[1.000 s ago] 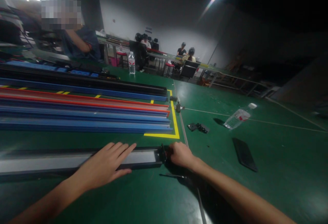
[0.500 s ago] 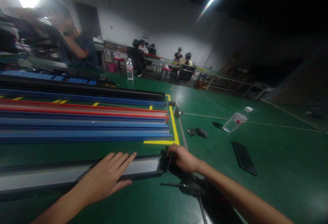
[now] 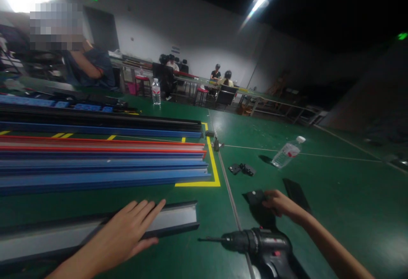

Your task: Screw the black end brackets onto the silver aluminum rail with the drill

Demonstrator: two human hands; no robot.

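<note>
My left hand (image 3: 134, 228) lies over a long dark-edged channel (image 3: 178, 216) with a pale inside, fingers stretched out and thumb apart. Well to the right of the channel's end, my right hand (image 3: 279, 203) grips a small flat black end piece (image 3: 255, 197) between thumb and fingers. A black cordless drill (image 3: 267, 243) lies on its side just below it, its long thin bit aimed left towards the channel. Above and left of my right hand lie small black parts (image 3: 242, 169) on the green table.
Blue, orange and black channels (image 3: 105, 177) lie along the table's left, inside yellow tape (image 3: 214, 164). A black phone-like slab (image 3: 296, 194) and a water bottle (image 3: 288, 152) are at right. Another bottle (image 3: 156, 92) stands farther back. A person (image 3: 92, 66) is across the table.
My right hand has moved away to the right from the channel's end, taking the black end piece with it. The drill now shows more fully. My left hand stays on the channel.
</note>
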